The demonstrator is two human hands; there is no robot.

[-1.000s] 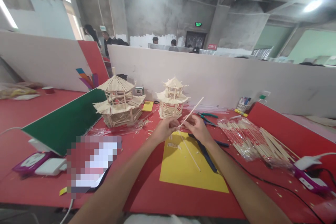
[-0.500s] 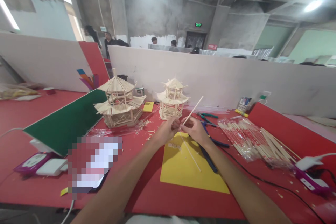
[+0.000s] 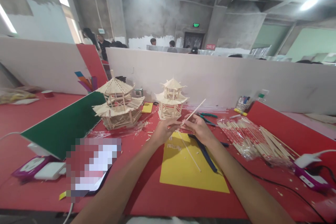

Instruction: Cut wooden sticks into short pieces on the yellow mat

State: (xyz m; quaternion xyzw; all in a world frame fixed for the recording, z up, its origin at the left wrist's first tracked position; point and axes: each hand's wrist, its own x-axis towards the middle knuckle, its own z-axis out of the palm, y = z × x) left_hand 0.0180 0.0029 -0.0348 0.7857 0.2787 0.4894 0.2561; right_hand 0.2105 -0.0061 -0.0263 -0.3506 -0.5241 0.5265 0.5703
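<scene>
A right hand (image 3: 197, 126) pinches a pale wooden stick (image 3: 197, 109) over a red table (image 3: 145, 197), its tip slanting far and right; a left hand (image 3: 165, 130) is at the near end, grip too hidden to tell. Below, a thin rod (image 3: 191, 155) crosses a yellow sheet (image 3: 178, 171); beyond stand a large pagoda model (image 3: 117, 114), left, and a smaller pagoda (image 3: 172, 101); bagged sticks (image 3: 244, 136) lie right.

2 model pagodas (image 3: 118, 112), 1 green board (image 3: 63, 124), 2 purple power strips (image 3: 27, 168) and 1 pen holder (image 3: 242, 105) are in view. 1 left hand (image 3: 166, 131), 1 right hand (image 3: 199, 128), 1 raised stick (image 3: 196, 108); 1 lying stick (image 3: 189, 152) on 1 large yellow sheet (image 3: 183, 173). Perhaps 2 pairs of pliers (image 3: 206, 154), partly hidden.
</scene>
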